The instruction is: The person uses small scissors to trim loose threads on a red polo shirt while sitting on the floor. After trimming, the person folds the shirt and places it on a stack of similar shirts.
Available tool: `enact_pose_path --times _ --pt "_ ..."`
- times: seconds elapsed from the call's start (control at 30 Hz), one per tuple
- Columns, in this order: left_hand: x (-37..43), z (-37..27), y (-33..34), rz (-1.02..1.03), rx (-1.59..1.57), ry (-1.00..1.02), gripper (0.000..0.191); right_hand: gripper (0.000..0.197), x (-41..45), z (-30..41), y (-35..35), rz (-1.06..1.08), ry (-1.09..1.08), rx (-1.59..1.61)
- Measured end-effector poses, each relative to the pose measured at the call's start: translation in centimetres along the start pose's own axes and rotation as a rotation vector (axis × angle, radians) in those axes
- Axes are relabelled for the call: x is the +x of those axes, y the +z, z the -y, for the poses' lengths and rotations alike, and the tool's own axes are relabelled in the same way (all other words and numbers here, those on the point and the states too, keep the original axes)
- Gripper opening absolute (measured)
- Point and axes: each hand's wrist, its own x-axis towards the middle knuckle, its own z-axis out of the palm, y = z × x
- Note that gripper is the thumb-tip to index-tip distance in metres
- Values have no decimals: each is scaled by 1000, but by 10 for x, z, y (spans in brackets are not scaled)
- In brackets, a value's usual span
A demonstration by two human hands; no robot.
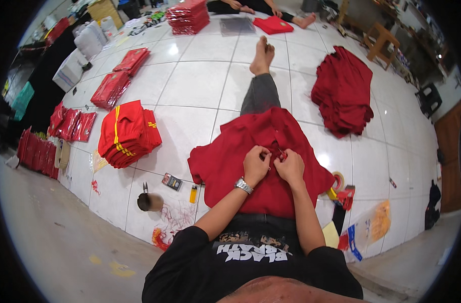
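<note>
A dark red collared shirt [234,159] lies spread over my lap and thigh. Near its front opening, my left hand [257,163] pinches the fabric between thumb and fingers, a watch on that wrist. Just to the right, my right hand [290,164] grips a small red-handled tool, perhaps a thread snipper, with its tip at the cloth; the fingers hide most of it. To the right on the floor is a heap of dark red garments [342,91]. At the left stands a folded stack of red garments with yellow stripes [128,132].
Left of me are a yellow lighter [193,194], a small box [172,181], a cup [151,202] and loose threads. A tape dispenser [345,195] and a plastic bag [370,227] lie right. Bagged red garments [111,89] sit farther left. Another person's legs [291,18] are at the far side.
</note>
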Motion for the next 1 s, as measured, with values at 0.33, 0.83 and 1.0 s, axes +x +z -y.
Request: enact_pose_path --times 0.33,0.83,1.0 --pt "8 -12 0 67 -164 -91 11 11 -13 9 3 -113 -25 751" --pt "14 -9 -5 229 -609 -223 5 5 -8 -2 15 -139 33 815" --pt "8 4 0 171 -561 -149 8 4 -14 5 23 -173 13 750"
